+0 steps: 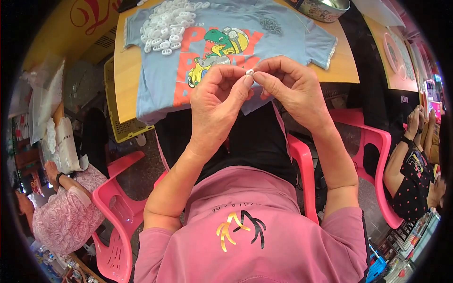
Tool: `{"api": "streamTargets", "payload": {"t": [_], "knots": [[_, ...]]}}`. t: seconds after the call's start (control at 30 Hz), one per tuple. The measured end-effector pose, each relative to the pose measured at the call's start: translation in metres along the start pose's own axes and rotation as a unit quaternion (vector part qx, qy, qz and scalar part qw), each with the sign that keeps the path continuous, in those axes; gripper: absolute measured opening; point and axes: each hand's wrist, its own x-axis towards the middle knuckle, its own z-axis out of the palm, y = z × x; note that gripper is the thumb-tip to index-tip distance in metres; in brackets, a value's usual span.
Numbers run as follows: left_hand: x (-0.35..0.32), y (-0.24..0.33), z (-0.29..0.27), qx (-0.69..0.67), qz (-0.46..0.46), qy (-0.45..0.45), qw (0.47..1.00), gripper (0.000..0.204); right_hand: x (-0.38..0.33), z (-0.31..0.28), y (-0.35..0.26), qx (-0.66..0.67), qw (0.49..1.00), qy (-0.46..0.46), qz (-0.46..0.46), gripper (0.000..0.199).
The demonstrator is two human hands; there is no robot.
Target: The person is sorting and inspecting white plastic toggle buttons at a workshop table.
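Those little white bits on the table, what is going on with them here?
A seated person in a pink shirt pinches one small white piece between the fingertips of the left hand and right hand, held up over their lap. Ahead, a wooden table is covered by a light blue T-shirt with a dinosaur print; on it lie a heap of white plastic pieces and a smaller grey pile. Other people sit on either side.

light blue t-shirt (207,42), green dinosaur print, orange-red lettering; white plastic rings (170,23) heaped; small white piece (249,72); pink plastic chairs (118,207); yellow crate (123,127); wooden tabletop (126,70), tan.
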Motion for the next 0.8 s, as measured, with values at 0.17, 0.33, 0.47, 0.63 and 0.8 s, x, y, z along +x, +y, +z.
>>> {"api": "streamTargets", "payload": {"t": [0.17, 0.33, 0.47, 0.63, 0.8], "knots": [[0.001, 0.003, 0.001, -0.069, -0.035, -0.014, 0.997, 0.014, 0.002, -0.004, 0.004, 0.086, 0.993, 0.067, -0.035, 0.018], [0.0, 0.005, 0.006, -0.103, -0.042, -0.023, 0.993, 0.014, 0.002, 0.004, 0.013, 0.154, 0.984, 0.085, -0.031, 0.018], [0.0, 0.008, 0.009, -0.124, -0.042, -0.023, 0.991, 0.015, 0.0, 0.008, 0.019, 0.171, 0.982, 0.077, -0.024, 0.019], [0.0, 0.006, 0.007, -0.106, -0.031, -0.027, 0.994, 0.014, 0.0, 0.011, 0.019, 0.185, 0.98, 0.076, -0.01, 0.022], [-0.002, 0.008, 0.009, -0.094, -0.034, -0.024, 0.995, 0.014, -0.001, 0.012, 0.018, 0.177, 0.981, 0.07, -0.016, 0.022]]}}
